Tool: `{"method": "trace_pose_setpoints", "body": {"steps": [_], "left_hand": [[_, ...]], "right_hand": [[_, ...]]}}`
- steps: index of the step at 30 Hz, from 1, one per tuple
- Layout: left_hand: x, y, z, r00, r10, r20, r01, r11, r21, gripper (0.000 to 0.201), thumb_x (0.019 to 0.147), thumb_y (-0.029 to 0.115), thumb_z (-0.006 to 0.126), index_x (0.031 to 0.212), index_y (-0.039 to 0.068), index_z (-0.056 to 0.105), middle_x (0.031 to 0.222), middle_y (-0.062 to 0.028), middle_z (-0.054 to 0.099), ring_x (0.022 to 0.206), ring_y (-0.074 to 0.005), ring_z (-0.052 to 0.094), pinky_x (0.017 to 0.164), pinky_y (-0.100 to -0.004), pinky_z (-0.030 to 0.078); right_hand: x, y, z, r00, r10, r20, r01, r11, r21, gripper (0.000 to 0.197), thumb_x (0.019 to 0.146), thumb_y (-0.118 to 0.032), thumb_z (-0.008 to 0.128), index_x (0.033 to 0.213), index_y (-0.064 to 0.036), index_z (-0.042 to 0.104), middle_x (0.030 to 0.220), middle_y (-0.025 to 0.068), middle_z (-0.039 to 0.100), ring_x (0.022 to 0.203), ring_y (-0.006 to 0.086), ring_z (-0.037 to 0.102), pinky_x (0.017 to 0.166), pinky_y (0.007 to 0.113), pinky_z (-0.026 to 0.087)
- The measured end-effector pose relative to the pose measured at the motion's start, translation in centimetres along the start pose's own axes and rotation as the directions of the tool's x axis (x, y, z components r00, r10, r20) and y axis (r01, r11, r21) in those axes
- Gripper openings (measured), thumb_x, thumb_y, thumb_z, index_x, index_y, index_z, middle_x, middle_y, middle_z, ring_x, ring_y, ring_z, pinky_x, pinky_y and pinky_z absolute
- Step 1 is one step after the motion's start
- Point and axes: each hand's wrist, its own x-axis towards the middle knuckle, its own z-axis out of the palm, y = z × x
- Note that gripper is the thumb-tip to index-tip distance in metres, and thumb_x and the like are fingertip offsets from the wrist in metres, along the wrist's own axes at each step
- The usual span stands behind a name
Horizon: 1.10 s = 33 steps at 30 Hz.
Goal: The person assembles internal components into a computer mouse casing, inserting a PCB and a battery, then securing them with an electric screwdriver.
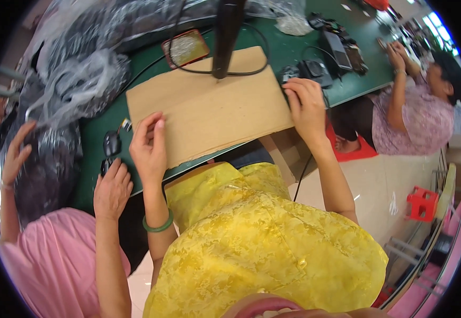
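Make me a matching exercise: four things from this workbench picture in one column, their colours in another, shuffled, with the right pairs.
Things:
1. cardboard sheet
2. bangle
3. stool
4. table

Colours:
A. red
B. dark green
C. brown
D. light green

Pairs: 1-C, 2-D, 3-A, 4-B. The left hand and right hand rest on the cardboard sheet's edges.

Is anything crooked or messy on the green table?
Yes. The cardboard sheet lies askew and hangs over the green table near edge, with the left hand and right hand resting on it.
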Motion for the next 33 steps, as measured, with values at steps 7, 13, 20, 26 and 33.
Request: {"method": "trace_pose_setpoints", "body": {"steps": [7,13,20,26,33], "left_hand": [[-0.7,4.9,1.0,0.979,-0.084,0.183,0.147,0.919,-0.365,0.033,0.107,0.015,0.05,0.132,-0.006,0.058,0.125,-0.0191,0.066,0.112,-0.0222,0.066,0.095,-0.0335,0.055],[0.3,3.7,-2.0,0.96,-0.142,0.24,0.279,0.458,-0.844,0.039,0.108,0.02,0.047,0.141,-0.003,0.046,0.137,-0.0187,0.058,0.124,-0.0269,0.061,0.103,-0.0389,0.053],[0.5,4.8,-2.9,0.965,-0.239,-0.107,0.035,0.523,-0.852,0.041,0.108,0.012,0.038,0.144,-0.007,0.041,0.147,-0.0279,0.047,0.137,-0.0359,0.05,0.114,-0.0434,0.046],[1.0,5.5,-2.9,0.967,-0.228,-0.115,0.003,0.459,-0.888,0.042,0.108,0.015,0.037,0.144,-0.005,0.041,0.147,-0.0271,0.047,0.136,-0.0338,0.05,0.112,-0.0418,0.047],[0.5,7.1,-3.4,0.964,-0.228,-0.134,-0.006,0.489,-0.872,0.042,0.108,0.019,0.035,0.143,-0.003,0.042,0.145,-0.0222,0.051,0.134,-0.0274,0.053,0.114,-0.0406,0.045]], "right_hand": [[2.0,-12.6,1.4,0.93,-0.358,0.09,0.307,0.886,0.347,0.02,0.082,0.002,0.071,0.1,-0.0047,0.071,0.117,0.0099,0.068,0.11,0.0337,0.06,0.094,0.042,0.05],[4.8,-18.4,6.6,0.923,-0.386,-0.018,0.335,0.776,0.534,0.027,0.08,0.002,0.073,0.105,-0.0062,0.074,0.119,0.0082,0.066,0.112,0.0324,0.058,0.093,0.039,0.05],[6.3,-20.1,8.5,0.796,0.053,0.604,-0.603,-0.032,0.797,0.021,0.095,-0.002,0.07,0.115,0.0035,0.069,0.107,0.0097,0.07,0.093,0.0118,0.065,0.085,0.025,0.052],[7.3,-21.1,9.0,0.767,0.078,0.636,-0.63,-0.091,0.771,0.024,0.091,0.001,0.073,0.115,0.0039,0.069,0.107,0.0098,0.072,0.096,0.0117,0.066,0.089,0.026,0.052],[8.3,-23.4,7.9,0.915,-0.001,0.403,-0.397,0.167,0.902,0.023,0.087,0.006,0.075,0.11,0.0037,0.071,0.107,0.0098,0.072,0.097,0.0128,0.066,0.088,0.026,0.052]]}}
